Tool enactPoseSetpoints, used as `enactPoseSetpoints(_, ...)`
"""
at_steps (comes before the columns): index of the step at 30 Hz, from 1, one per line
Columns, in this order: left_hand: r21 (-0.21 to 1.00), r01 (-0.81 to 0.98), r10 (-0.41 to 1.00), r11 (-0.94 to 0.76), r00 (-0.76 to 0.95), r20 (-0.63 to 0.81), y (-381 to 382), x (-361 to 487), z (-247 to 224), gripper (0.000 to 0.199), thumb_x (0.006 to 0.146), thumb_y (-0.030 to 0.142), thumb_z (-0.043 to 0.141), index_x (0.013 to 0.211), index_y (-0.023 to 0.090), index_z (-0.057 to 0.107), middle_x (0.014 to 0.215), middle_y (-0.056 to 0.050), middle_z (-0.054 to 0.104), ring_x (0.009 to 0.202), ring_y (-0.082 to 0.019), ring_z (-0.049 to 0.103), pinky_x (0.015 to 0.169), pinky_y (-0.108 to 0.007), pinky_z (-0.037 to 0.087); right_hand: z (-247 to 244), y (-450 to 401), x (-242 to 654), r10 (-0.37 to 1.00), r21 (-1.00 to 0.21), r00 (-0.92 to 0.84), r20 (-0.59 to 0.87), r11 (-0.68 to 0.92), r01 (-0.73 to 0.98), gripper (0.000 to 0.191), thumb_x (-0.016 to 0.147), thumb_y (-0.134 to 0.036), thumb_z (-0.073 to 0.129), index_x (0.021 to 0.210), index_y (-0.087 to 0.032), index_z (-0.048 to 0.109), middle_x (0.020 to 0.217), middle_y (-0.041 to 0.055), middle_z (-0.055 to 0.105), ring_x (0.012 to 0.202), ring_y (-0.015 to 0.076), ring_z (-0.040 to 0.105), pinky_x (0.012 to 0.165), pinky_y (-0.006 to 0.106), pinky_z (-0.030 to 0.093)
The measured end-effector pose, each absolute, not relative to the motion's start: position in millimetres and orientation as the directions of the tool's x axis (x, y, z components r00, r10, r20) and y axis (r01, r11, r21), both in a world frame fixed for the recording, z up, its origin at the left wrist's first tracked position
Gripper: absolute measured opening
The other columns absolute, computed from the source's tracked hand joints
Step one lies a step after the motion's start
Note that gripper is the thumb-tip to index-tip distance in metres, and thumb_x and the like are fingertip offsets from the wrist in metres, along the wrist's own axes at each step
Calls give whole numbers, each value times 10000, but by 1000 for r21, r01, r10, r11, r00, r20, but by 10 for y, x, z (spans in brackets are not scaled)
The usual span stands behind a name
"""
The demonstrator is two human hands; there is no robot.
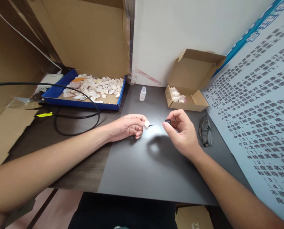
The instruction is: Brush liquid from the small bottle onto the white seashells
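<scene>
My left hand (pixel 130 126) pinches a small white shell (pixel 146 124) above the grey mat. Facing it, my right hand (pixel 180 130) holds the black cap (pixel 168 121) of a thin brush (pixel 156 124). The brush's dark tip is at the shell's right edge and seems to touch it. Behind the hands, a small open glass bottle (pixel 143 94) with a label stands upright on the mat.
A blue tray (pixel 84 104) of white shells lies at the back left, a black cable (pixel 97 119) looping before it. An open cardboard box (pixel 196 103) with shells stands at the back right. Dark glasses (pixel 205 131) lie right of my right hand.
</scene>
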State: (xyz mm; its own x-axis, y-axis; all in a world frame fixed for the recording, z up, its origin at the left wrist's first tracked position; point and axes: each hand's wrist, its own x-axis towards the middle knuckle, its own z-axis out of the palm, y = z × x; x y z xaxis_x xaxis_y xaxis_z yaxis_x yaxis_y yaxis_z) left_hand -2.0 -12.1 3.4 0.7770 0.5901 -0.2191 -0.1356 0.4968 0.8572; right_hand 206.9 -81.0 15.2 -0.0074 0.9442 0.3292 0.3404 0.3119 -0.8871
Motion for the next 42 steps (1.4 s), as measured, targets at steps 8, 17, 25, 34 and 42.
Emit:
enactPoseSetpoints(8,857,-142,583,496,786,-207,-122,-20,42,47,808,158,644,825,126,614,671,10,579,524,-73,497,528,-218,457,161,-815,2088,931,-881,-36,363,356,311,150,847,-180,599,886,-237,465,699,-64,435,529,91,431,505,257,355)
enactPoseSetpoints(17,854,-141,583,500,784,-212,-124,-17,39,64,809,167,653,818,129,602,662,14,574,515,-68,495,516,-208,452,142,-821,2099,931,-886,-73,358,363,289,135,852,-183,578,906,-239,468,726,-56,443,537,98,458,522,273,366)
enactPoseSetpoints(25,858,-142,592,493,778,-212,-120,-19,28,47,812,156,642,822,120,613,700,5,573,538,-65,488,522,-205,453,141,-810,2113,934,-875,-44,354,347,337,165,810,-142,569,873,-239,451,724,-55,427,550,100,417,519,271,347)
enactPoseSetpoints(34,858,-137,591,495,777,-217,-126,-17,42,51,801,154,651,808,131,606,681,5,580,528,-70,483,518,-211,445,164,-822,2104,937,-867,-116,330,349,357,162,796,-163,575,857,-234,442,769,-46,440,554,92,402,523,268,354)
enactPoseSetpoints(42,859,-138,582,492,786,-208,-117,-22,23,68,812,179,660,817,131,611,704,6,581,544,-67,477,530,-215,442,198,-813,2090,937,-891,-141,319,347,293,150,784,-168,562,848,-232,442,727,-52,442,548,99,411,513,265,346)
